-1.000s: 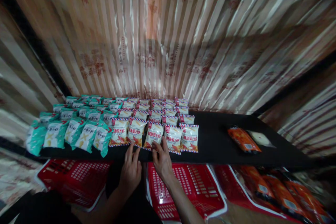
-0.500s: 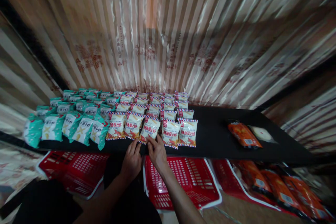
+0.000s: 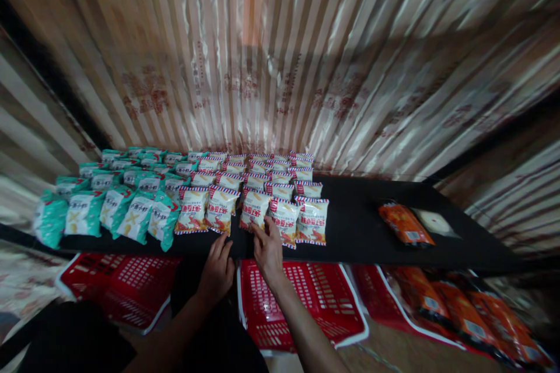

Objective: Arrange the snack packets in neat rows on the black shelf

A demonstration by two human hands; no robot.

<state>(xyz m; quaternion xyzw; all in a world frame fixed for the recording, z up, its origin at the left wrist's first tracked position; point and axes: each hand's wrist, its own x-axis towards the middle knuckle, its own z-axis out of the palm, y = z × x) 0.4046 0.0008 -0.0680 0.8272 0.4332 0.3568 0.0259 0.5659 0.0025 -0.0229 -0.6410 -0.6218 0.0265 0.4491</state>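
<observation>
White-and-red snack bags (image 3: 311, 220) stand in rows on the black shelf (image 3: 350, 215), with teal-and-white bags (image 3: 83, 214) in rows to their left. My right hand (image 3: 268, 247) is at the lower part of a front-row white-and-red bag (image 3: 254, 210), its fingers bent and apart, touching the bag's front. Just below the neighbouring white-and-red bag (image 3: 221, 210), my left hand (image 3: 219, 265) rests at the shelf's front edge, fingers slightly spread and holding nothing. A narrow gap separates these two bags.
An orange bag (image 3: 405, 223) and a white packet (image 3: 434, 222) lie on the shelf's right part. Red baskets (image 3: 301, 303) sit below the front edge, the rightmost with orange bags (image 3: 464, 310). A striped curtain (image 3: 262, 70) hangs behind.
The front-row bag at my right hand has shifted right and slightly back, opening a gap on its left. My right hand moved right with it, and my left hand has come away from it.
</observation>
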